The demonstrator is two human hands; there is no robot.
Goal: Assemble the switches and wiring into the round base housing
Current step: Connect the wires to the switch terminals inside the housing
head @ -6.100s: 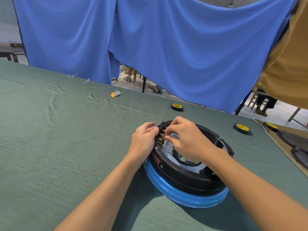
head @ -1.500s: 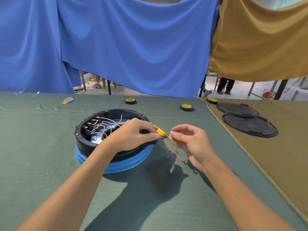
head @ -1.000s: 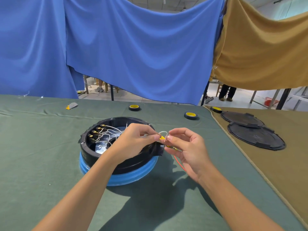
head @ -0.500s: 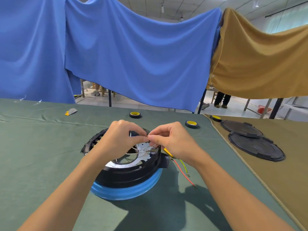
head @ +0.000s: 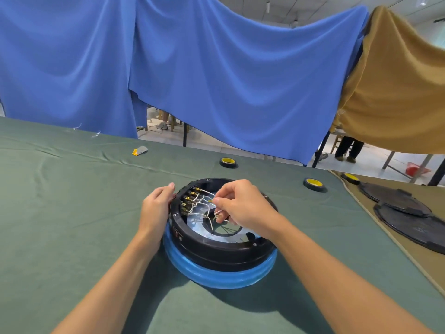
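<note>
The housing (head: 216, 247) is a round black tub. It sits on a blue ring (head: 216, 278) on the green worktop (head: 72, 225). Its top is open and the floor inside looks shiny.

The left hand (head: 155, 210) is at the housing's left side, outside the wall. Its grip cups the rim to hold it steady. The right hand (head: 243, 208) reaches in over the middle of the housing. Its grip is narrow, with thumb and finger pinching a thin white wire (head: 210, 221).

The switches (head: 190, 200) sit in a row inside the housing's left wall. They have yellow tips, and white wires loop out of them. They lie just left of the right grip and a bit farther away. The row runs along the wall, near to far. I think the wire goes onto one of them next, and the right hand is placed to do it.

Behind the housing lie two tape rolls (head: 228, 162). Far to its right lie two black lids (head: 409, 220). A blue cloth (head: 216, 80) hangs behind.
</note>
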